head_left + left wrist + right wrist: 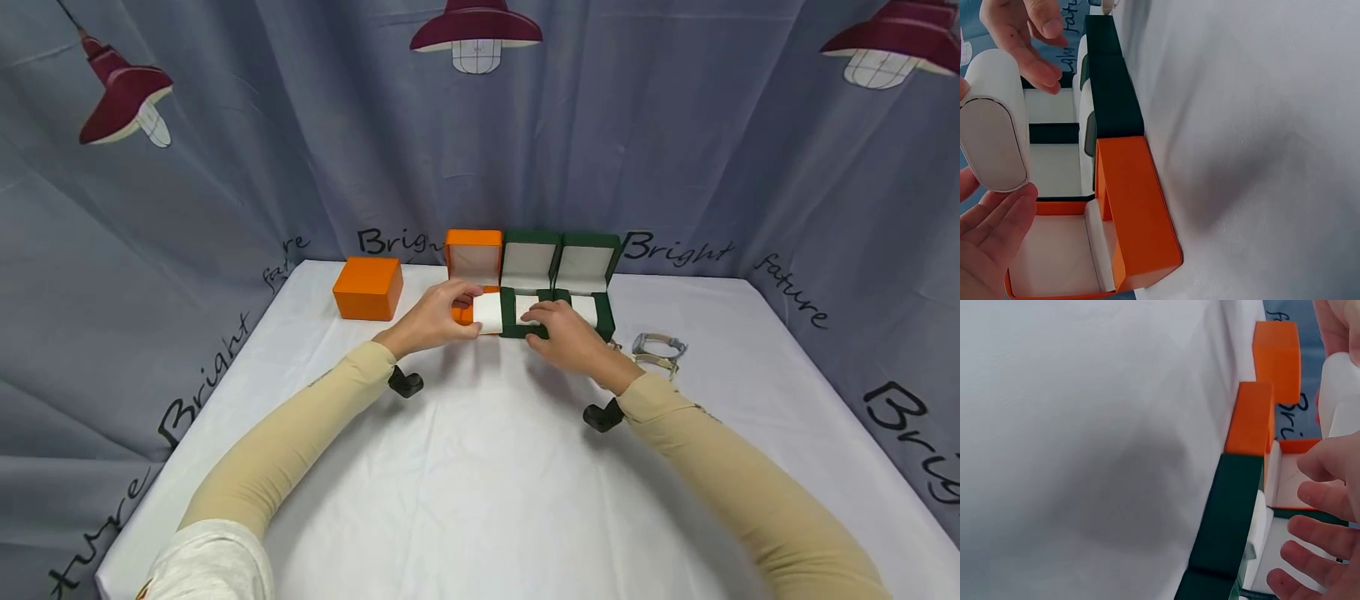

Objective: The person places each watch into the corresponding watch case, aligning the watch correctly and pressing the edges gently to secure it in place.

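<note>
My left hand [435, 318] pinches a white watch cushion [487, 313] between thumb and fingers, raised above the open orange watch box [474, 252]. In the left wrist view the cushion [994, 147] shows its flat oval end, and the orange box [1138, 212] appears vacant inside. My right hand [572, 337] hovers in front of the two open green watch boxes [531, 260], its fingers loosely spread and holding nothing. White cushions sit inside both green boxes. In the right wrist view the fingers of my right hand [1329, 512] are close to the held cushion [1339, 384].
A closed orange box [367, 289] stands at the back left of the white-covered table [495, 483]. Several wristwatches [660, 343] lie right of the green boxes, partly behind my right wrist. A grey printed curtain [360, 125] hangs behind the table.
</note>
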Demonstrator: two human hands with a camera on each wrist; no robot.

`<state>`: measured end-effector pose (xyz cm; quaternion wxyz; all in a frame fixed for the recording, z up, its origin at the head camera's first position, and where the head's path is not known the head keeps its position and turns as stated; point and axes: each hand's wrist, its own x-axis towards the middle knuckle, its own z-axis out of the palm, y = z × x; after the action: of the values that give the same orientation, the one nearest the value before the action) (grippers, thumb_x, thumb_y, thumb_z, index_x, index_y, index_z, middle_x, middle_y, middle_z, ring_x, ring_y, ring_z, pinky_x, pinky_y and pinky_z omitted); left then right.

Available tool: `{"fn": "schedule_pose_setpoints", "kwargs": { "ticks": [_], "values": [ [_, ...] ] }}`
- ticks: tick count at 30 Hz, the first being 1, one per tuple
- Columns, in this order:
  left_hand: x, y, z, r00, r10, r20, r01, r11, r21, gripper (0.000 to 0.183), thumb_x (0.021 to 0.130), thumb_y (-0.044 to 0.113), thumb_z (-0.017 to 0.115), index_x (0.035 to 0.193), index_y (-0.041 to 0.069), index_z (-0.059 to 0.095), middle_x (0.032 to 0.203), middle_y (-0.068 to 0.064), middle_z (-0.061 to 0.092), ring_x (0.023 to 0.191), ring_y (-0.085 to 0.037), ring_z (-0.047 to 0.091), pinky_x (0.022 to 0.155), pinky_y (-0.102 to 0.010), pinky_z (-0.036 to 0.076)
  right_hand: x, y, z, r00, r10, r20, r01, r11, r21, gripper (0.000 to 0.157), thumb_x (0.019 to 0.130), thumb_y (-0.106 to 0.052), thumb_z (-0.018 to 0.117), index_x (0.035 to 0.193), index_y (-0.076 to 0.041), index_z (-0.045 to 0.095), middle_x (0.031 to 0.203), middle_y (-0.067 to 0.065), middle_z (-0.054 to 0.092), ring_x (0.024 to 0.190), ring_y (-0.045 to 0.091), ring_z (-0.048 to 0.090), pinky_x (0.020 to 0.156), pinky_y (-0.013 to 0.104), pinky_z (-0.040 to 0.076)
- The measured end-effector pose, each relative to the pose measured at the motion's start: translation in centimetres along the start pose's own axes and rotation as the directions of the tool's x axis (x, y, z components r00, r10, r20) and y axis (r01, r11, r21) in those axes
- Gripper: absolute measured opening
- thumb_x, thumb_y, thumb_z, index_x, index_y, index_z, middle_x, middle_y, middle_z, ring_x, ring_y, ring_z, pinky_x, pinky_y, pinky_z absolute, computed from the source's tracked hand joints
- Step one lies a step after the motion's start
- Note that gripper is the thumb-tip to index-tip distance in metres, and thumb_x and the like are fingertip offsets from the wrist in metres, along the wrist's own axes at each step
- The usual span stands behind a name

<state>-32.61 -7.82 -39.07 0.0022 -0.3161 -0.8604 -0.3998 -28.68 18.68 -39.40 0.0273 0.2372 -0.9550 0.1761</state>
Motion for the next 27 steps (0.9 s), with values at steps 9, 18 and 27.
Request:
{"fn": "schedule_pose_setpoints", "kwargs": {
  "ticks": [9,18,27],
  "values": [
    [-0.5,0.9,0.3,1.0,0.021,-0.002,-0.021,1.0,0.015,0.051,0.084,0.027,0.076,0.13,0.01,0.06,0.131,-0.005,0.059,0.113,-0.023,0.062,0.103,-0.038,0.051,-2.0,0.8,-1.2,1.0,-0.012,-0.017,0.012,0.999,0.03,0.038,0.096,-0.02,0.065,0.132,-0.006,0.065,0.14,0.016,0.058,0.132,0.036,0.05,0.111,0.056,0.04],
    [-0.7,1.3,1.0,0.999,0.049,0.008,-0.049,0.999,-0.004,0.05,0.084,0.025,0.077,0.128,0.009,0.061,0.131,-0.006,0.06,0.114,-0.026,0.063,0.103,-0.036,0.051,-5.0,2.5,-2.0,1.0,0.011,-0.006,-0.012,1.0,-0.015,0.038,0.097,-0.019,0.064,0.131,-0.003,0.064,0.139,0.018,0.058,0.131,0.039,0.051,0.105,0.056,0.045],
    [-0.8,1.4,1.4,0.997,0.073,0.015,-0.072,0.996,-0.046,0.05,0.084,0.026,0.076,0.128,0.008,0.061,0.133,-0.008,0.058,0.115,-0.03,0.063,0.104,-0.045,0.05,-7.7,3.9,-3.2,0.999,0.033,0.005,-0.032,0.999,-0.035,0.044,0.092,-0.018,0.068,0.133,-0.003,0.063,0.137,0.021,0.059,0.128,0.042,0.052,0.098,0.058,0.048]
  ]
}}
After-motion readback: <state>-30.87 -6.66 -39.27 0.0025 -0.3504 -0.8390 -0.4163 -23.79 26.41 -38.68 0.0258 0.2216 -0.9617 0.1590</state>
